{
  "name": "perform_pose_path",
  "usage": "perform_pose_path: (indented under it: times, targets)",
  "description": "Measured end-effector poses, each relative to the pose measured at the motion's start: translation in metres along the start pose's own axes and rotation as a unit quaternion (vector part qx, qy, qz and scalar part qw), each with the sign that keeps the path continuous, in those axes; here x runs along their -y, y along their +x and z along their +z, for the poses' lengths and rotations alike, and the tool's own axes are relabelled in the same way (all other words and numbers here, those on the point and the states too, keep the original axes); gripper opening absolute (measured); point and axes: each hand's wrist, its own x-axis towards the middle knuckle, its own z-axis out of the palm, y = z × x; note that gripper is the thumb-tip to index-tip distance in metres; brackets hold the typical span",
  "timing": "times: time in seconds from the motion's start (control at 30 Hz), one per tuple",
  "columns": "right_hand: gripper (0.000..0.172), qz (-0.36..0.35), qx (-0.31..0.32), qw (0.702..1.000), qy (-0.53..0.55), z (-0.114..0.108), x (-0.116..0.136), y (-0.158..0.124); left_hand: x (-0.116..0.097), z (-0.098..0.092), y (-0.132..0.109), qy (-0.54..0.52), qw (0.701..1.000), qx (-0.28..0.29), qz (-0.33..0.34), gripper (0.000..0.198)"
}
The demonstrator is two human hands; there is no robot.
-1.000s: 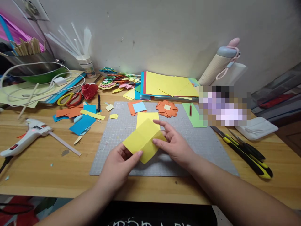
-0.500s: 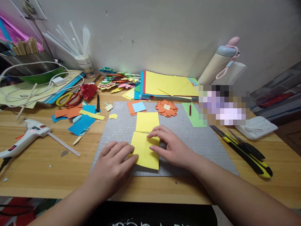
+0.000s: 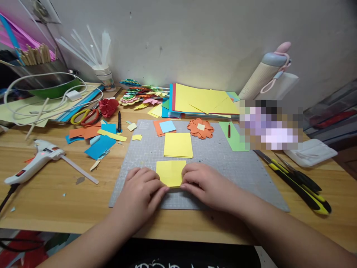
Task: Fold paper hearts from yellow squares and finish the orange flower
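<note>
A piece of yellow paper (image 3: 171,172), doubled over into a rectangle, lies on the grey cutting mat (image 3: 228,178). My left hand (image 3: 143,190) pinches its near left corner between thumb and fingers. At the near right corner, my right hand (image 3: 208,184) grips the same paper with bent fingers. Just beyond it is a small stack of square yellow paper (image 3: 178,144), touched by neither hand. Farther back on the mat are an orange paper flower (image 3: 200,128) with a pale square at its centre and a blue square (image 3: 167,126) on orange paper.
To the left are a glue gun (image 3: 36,160), paper scraps (image 3: 100,147) and scissors (image 3: 85,116). A yellow-black utility knife (image 3: 302,186) lies right. Behind the mat sit coloured sheets (image 3: 200,97) and paper flowers (image 3: 139,96). A bottle (image 3: 258,76) leans against the wall.
The near yellow sheet has gone from flat to doubled over, its near edge now farther from me. Both hands have closed on its near corners. The view has shifted slightly.
</note>
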Motion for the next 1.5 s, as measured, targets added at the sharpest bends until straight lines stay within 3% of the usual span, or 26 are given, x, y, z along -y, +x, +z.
perform_pose_path:
  times: [0.13,0.23,0.47,0.73,0.87,0.97,1.27,1.5]
  targets:
    - [0.020,0.104,-0.033,0.994,0.026,0.004,-0.002,0.002,0.003,-0.004,0.009,0.004,0.996,0.049,-0.076,0.024]
    - [0.021,0.141,-0.054,0.988,0.019,0.008,-0.002,0.004,0.004,-0.003,0.014,0.044,0.993,0.047,-0.101,0.024]
    - [0.023,0.142,-0.068,0.987,0.018,0.012,-0.006,0.005,0.009,0.003,0.016,0.054,0.990,0.043,-0.125,0.024]
    - [0.026,0.162,-0.048,0.986,0.011,0.010,-0.004,0.010,0.011,0.005,0.018,0.061,0.992,0.024,-0.105,0.025]
    - [0.026,0.162,-0.051,0.985,0.013,0.012,-0.006,0.009,0.008,0.006,0.016,0.052,0.998,0.007,-0.039,0.009]
    - [0.025,0.159,-0.052,0.986,0.010,0.012,-0.008,0.009,0.006,0.006,0.013,0.041,0.998,0.007,0.041,0.019]
    - [0.019,0.134,-0.028,0.990,-0.021,0.010,-0.006,0.008,-0.003,0.012,-0.001,0.133,0.982,0.017,0.137,0.036]
    - [0.016,0.161,-0.022,0.987,0.016,0.009,-0.007,0.007,0.001,0.012,-0.001,0.137,0.978,0.032,0.152,0.042]
